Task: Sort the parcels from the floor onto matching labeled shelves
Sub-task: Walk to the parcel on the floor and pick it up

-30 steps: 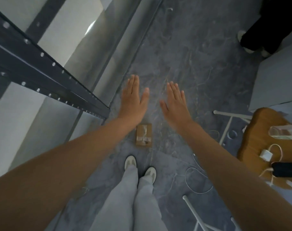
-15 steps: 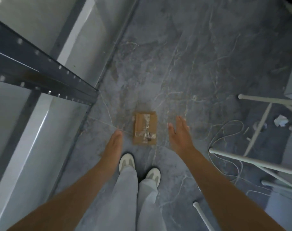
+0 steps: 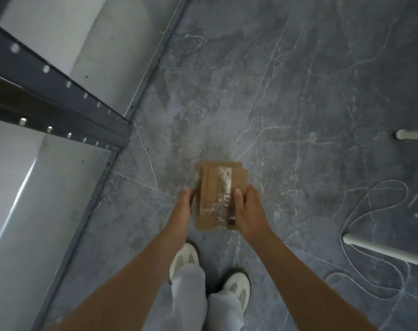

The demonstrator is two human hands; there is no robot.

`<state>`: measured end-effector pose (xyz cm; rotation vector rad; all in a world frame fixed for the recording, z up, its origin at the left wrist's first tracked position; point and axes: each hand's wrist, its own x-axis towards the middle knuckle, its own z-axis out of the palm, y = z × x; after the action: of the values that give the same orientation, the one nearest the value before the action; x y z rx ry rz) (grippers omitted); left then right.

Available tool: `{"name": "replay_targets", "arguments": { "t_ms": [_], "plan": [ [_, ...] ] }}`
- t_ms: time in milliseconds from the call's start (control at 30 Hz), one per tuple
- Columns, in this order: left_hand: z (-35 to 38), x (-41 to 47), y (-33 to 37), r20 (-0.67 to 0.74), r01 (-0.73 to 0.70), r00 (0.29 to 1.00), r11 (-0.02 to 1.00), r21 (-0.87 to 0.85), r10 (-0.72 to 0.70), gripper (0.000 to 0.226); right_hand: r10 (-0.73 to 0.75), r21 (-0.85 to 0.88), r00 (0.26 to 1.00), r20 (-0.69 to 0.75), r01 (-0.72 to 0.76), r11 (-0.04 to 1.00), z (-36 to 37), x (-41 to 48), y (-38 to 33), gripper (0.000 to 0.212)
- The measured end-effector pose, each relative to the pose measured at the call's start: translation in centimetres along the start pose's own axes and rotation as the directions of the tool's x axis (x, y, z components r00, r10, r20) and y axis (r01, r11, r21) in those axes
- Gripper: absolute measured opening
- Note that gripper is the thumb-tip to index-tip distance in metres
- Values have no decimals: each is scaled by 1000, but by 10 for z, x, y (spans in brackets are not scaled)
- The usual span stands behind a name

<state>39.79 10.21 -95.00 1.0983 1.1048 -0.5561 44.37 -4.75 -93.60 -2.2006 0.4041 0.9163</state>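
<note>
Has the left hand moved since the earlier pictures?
Yes. The left hand has closed in rightward onto the left edge of the cardboard parcel, away from the shelf frame; half a second ago a gap separated them.

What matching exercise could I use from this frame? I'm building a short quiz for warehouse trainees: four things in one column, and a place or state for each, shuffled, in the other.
Things:
1. brown parcel
2. white cord
3. dark shelf beam
4. white shoes

Places or states:
A. looped loosely on the floor at right
B. held between both hands
C. upper left, with a row of holes
D. below the parcel, under grey trouser legs

Pairs: 1-B, 2-A, 3-C, 4-D
</note>
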Motion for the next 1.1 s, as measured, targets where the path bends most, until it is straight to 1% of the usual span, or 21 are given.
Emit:
{"name": "replay_targets", "arguments": {
  "t_ms": [67,200,267,367,467,600,733,833,967,1100],
  "plan": [
    [6,8,-6,5,8,1000,999,-49,-8,63,-5,53,1000,-31,6,999,6,3,4,56],
    [11,4,-15,-40,-21,999,999,-24,20,55,-6,162,995,-103,22,986,8,-3,2,52],
    [14,-4,-16,-17,-5,1000,1000,-16,5,59,19,216,993,-114,6,976,7,-7,0,47],
    [18,-13,-13,50,39,998,999,-23,-38,68,57,275,995,-84,-31,961,3,-13,-7,41],
    [21,-22,-5,29,48,998,998,-42,-47,67,45,276,997,-63,-26,961,-4,-24,-18,44],
    [18,-41,10,-9,11,1000,998,-56,-12,68,-11,273,999,-43,22,962,-19,-46,-36,49],
    [20,-74,33,3,0,1000,997,-74,0,67,-33,310,996,-80,56,949,-45,-72,-60,40],
    [22,-105,57,12,-13,1000,997,-72,14,64,-53,323,995,-83,77,943,-68,-98,-86,45],
    [28,-163,99,-3,-60,998,995,-75,60,61,-114,322,989,-96,139,937,-104,-135,-129,44],
    [36,-225,141,-3,-143,990,985,-97,143,58,-188,309,976,-112,214,927,-145,-175,-173,44]
  ]
}}
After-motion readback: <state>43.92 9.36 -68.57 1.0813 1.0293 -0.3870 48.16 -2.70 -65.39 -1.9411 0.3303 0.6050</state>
